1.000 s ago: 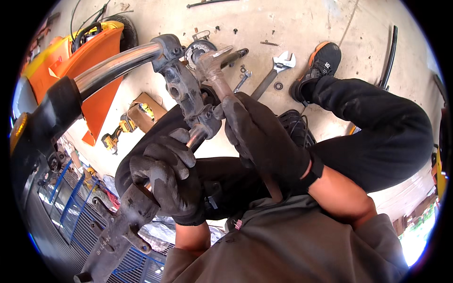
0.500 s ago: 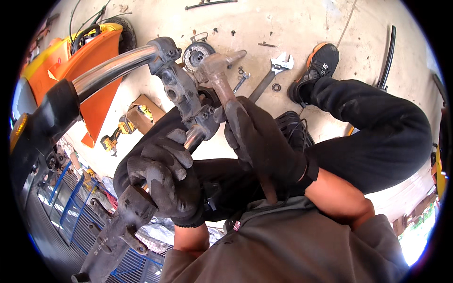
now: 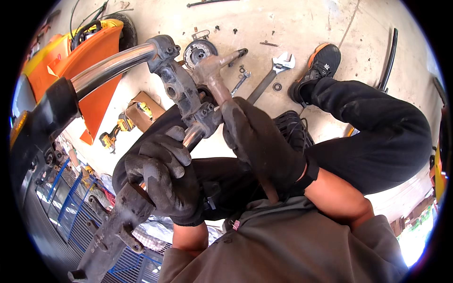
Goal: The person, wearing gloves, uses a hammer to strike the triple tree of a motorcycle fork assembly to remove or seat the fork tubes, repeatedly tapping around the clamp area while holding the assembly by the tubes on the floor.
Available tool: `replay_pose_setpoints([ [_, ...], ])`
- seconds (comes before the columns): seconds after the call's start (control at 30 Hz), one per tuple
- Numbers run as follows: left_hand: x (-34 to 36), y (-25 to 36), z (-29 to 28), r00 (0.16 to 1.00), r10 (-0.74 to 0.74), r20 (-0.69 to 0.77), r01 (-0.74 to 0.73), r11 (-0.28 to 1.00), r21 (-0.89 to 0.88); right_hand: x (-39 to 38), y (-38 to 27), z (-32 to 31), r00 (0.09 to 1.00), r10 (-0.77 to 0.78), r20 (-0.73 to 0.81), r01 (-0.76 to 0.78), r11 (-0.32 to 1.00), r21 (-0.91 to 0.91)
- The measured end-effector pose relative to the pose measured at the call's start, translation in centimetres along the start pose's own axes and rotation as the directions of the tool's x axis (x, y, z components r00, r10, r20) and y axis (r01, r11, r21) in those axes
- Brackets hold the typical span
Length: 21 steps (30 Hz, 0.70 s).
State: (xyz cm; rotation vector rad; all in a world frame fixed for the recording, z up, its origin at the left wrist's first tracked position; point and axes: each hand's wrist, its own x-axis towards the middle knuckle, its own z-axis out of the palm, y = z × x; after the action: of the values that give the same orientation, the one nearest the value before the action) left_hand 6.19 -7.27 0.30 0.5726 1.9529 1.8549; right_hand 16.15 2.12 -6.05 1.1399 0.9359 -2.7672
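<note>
Dark-gloved left hand (image 3: pixel 165 167) gripping shiny tube (image 3: pixel 193 136), right hand (image 3: pixel 255 134) gripping hammer (image 3: pixel 212 75), faint writing (image 3: pixel 97 243) on cylinder (image 3: pixel 118 219)

Wears dark grey gloves (image 3: pixel 165 174) and, just behind the right hand (image 3: pixel 264 139), a black band (image 3: pixel 310 173). Dressed in grey-brown shirt (image 3: pixel 292 240), black trousers (image 3: pixel 377 113), orange-edged black shoe (image 3: pixel 325 62).

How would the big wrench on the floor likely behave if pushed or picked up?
The wrench looks like thick metal, so probably stiff and heavy. Its wide head likely makes that end heavier. Lying flat, it should slide rather than roll.
</note>
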Motion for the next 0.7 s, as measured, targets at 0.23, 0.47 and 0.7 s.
replay_pose_setpoints([
  [0.23, 0.0, 0.0, -0.8, 1.0, 0.001, 0.03, -0.002, 0.999, 0.032, 0.2, -1.7, -0.3, 0.997, 0.067, 0.026, -0.068, 0.997, 0.03],
  [0.47, 0.2, 0.2, -1.5, 0.995, -0.021, 0.093, 0.02, 1.0, 0.006, 0.3, -1.9, -0.4, 0.997, 0.067, 0.026, -0.068, 0.997, 0.026],
  [0.7, 0.1, 0.4, -0.8, 0.995, -0.009, 0.103, 0.012, 1.0, -0.028, -0.2, -1.6, -0.7, 0.998, 0.024, 0.055, -0.024, 1.0, 0.003],
])
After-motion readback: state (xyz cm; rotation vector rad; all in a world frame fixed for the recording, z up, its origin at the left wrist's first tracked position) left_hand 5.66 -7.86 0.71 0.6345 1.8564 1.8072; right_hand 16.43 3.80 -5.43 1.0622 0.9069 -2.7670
